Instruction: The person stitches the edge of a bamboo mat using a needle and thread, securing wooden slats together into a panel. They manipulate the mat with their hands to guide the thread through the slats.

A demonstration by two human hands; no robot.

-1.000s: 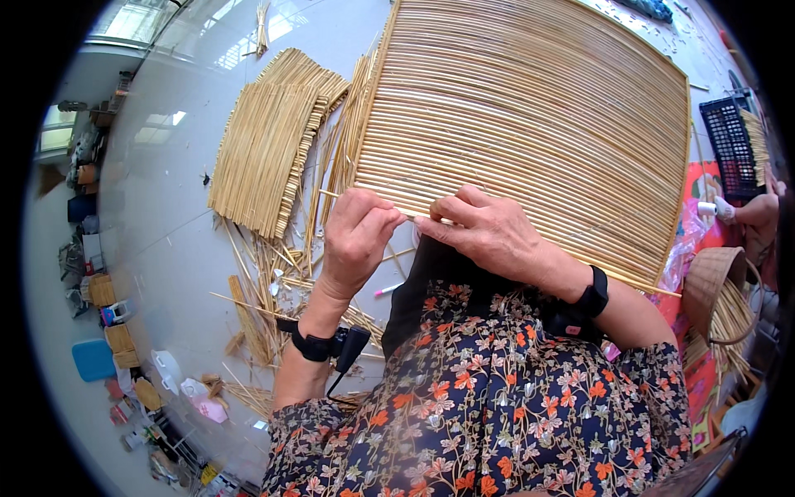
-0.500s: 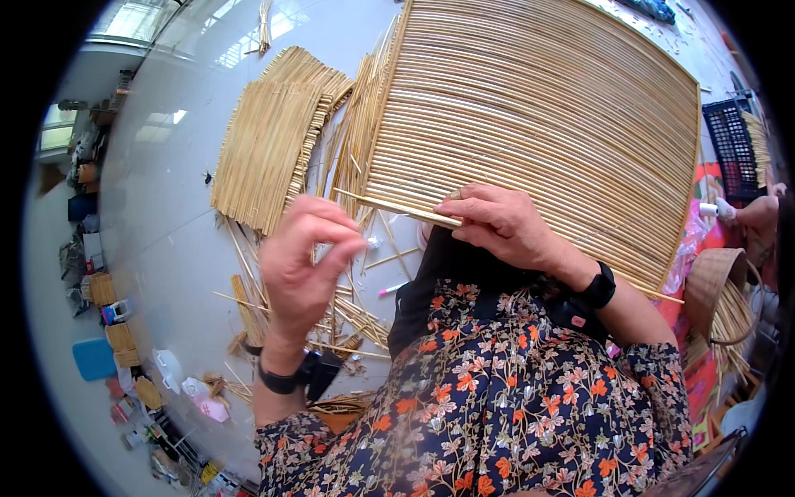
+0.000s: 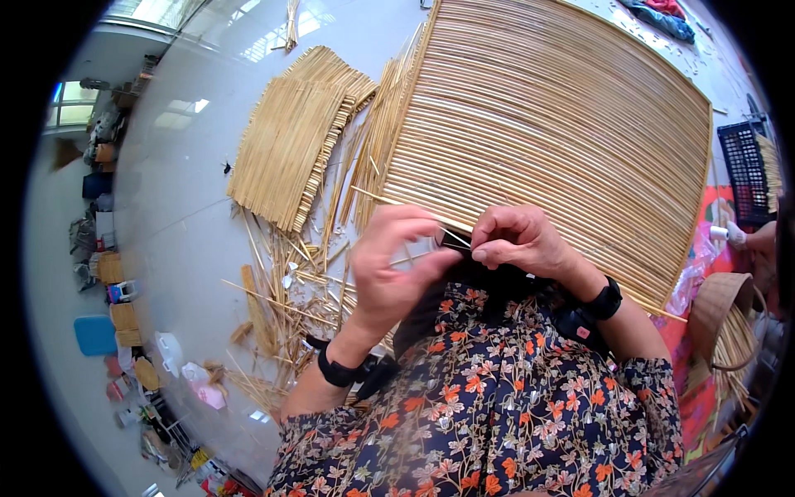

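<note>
A large mat of parallel straw-coloured sticks (image 3: 546, 124) lies before me, its near edge at my lap. My right hand (image 3: 522, 240) is closed at that edge, thumb and fingertips pinched on a thin white thread (image 3: 454, 237). My left hand (image 3: 393, 261) hovers left of it, slightly blurred, with thumb and forefinger apart around the thread's other end; I see nothing gripped there. The lowest stick (image 3: 389, 200) juts out past the mat's left side above my left hand. Both wrists wear black bands.
Stacked woven stick panels (image 3: 290, 149) lie on the pale floor at left, with loose sticks (image 3: 290, 298) scattered below them. At right stand a wicker basket (image 3: 716, 311) of sticks and a dark plastic crate (image 3: 741, 170). Another person's hand (image 3: 760, 240) shows at the far right, near a white spool (image 3: 719, 234).
My left hand has moved right, close to my right hand. My right hand has shifted slightly right and now pinches the thread at the mat's edge. The whole view has shifted a little.
</note>
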